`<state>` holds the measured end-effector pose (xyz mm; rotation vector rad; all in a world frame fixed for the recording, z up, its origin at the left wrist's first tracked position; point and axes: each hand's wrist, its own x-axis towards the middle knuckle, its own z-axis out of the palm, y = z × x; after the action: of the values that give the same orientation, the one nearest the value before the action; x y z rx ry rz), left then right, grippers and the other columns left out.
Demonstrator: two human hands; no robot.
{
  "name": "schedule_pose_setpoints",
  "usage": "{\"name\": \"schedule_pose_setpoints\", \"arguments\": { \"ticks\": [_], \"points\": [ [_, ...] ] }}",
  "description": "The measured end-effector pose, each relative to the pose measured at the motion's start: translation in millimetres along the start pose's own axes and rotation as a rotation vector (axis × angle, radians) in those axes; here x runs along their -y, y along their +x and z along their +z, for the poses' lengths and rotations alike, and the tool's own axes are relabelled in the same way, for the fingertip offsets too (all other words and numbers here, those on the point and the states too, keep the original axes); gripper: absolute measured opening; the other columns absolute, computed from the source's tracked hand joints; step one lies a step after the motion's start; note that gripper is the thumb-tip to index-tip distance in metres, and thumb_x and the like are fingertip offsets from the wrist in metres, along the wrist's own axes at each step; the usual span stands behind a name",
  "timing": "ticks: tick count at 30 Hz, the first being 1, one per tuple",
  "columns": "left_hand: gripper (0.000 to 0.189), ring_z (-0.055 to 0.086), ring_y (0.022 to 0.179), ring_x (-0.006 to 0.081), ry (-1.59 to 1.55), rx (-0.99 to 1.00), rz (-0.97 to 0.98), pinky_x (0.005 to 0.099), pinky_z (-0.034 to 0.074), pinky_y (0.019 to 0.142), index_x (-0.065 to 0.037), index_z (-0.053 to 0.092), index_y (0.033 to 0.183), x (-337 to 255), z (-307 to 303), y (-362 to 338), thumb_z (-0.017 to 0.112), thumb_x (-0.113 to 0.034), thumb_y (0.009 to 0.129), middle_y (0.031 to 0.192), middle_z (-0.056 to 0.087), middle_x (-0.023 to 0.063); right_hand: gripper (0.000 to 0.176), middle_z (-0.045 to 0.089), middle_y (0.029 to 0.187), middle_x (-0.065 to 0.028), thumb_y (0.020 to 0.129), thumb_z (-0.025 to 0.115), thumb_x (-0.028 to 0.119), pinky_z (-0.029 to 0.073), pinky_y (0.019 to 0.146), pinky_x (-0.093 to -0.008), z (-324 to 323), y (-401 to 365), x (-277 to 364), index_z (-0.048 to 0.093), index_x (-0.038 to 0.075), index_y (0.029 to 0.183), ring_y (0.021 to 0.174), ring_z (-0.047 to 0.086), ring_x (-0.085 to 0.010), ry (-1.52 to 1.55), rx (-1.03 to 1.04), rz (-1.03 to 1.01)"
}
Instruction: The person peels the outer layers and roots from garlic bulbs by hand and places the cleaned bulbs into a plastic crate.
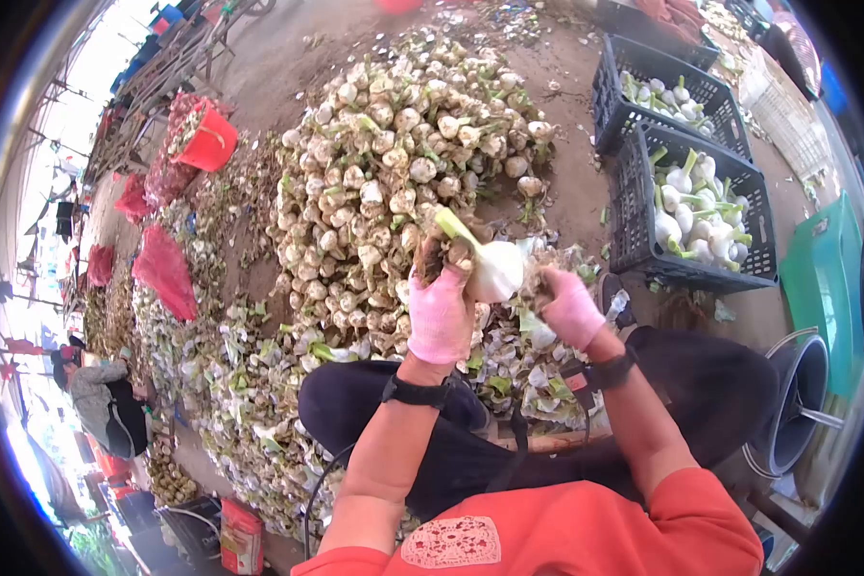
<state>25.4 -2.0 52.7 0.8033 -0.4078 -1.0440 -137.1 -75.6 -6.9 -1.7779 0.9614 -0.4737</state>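
Note:
My left hand, in a pink glove with dirty fingertips, is closed around a garlic bulb with a short green stem that points up and left. The bulb's white side faces right. Just right of it, my right hand, also in a pink glove, has its fingers pinched on dirty roots or peelings; what exactly it grips is blurred. Behind both hands rises a large pile of unpeeled garlic. Peeled skins and leaves lie below the hands, between my legs.
Two black crates of white garlic stand at the right, near a green plastic sheet and a grey bucket. A red bucket and red net bags are at the left. A person is at the far left.

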Motion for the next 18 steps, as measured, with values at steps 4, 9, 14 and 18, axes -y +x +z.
{"name": "schedule_pose_setpoints", "arguments": {
  "ticks": [4, 9, 14, 18],
  "points": [
    [0.032, 0.059, 0.096, 0.0163, 0.16, 0.003, 0.033, 0.0313, 0.049, 0.084, -0.002, 0.054, 0.117, -1.2, 1.4, -6.1, 0.061, -0.015, 0.089, 0.107, 0.06, 0.0068, 0.024, 0.064, 0.085, -0.0072, 0.082, 0.053, 0.001, 0.051, 0.069, -0.024, -29.3, -7.1, 61.1, 0.058, -0.007, 0.103, 0.077, 0.059, -0.0102, 0.618, 0.022, 0.107],
    [0.035, 0.058, 0.091, 0.0104, 0.36, 0.049, 0.164, 0.0264, 0.048, 0.081, -0.002, 0.056, 0.116, 4.2, 13.5, -13.9, 0.068, -0.012, 0.085, 0.106, 0.062, 0.0031, 0.016, 0.065, 0.076, -0.0066, 0.081, 0.055, 0.001, 0.049, 0.061, -0.0235, -18.2, -5.6, 70.4, 0.061, -0.007, 0.093, 0.067, 0.058, -0.0092, 0.342, -0.13, 0.062],
    [0.034, 0.061, 0.09, 0.0144, 0.248, 0.05, 0.114, 0.0295, 0.051, 0.082, -0.003, 0.055, 0.113, 4.5, -3.5, -7.6, 0.068, -0.018, 0.085, 0.097, 0.062, 0.0025, 0.015, 0.064, 0.071, -0.0081, 0.077, 0.06, 0.002, 0.047, 0.06, -0.0251, -1.5, -2.3, 45.6, 0.061, -0.007, 0.088, 0.064, 0.056, -0.0085, 0.282, -0.199, -0.015],
    [0.035, 0.055, 0.107, 0.023, -0.257, 0.015, -0.138, 0.0439, 0.047, 0.094, -0.006, 0.052, 0.117, 2.8, -7.8, -1.6, 0.058, -0.028, 0.09, 0.105, 0.059, 0.0054, 0.025, 0.066, 0.084, -0.0182, 0.073, 0.067, 0.016, 0.05, 0.074, -0.0374, 29.5, 5.7, -31.7, 0.064, -0.001, 0.092, 0.078, 0.064, -0.031, -0.249, 0.037, 0.09]
  ]
}}
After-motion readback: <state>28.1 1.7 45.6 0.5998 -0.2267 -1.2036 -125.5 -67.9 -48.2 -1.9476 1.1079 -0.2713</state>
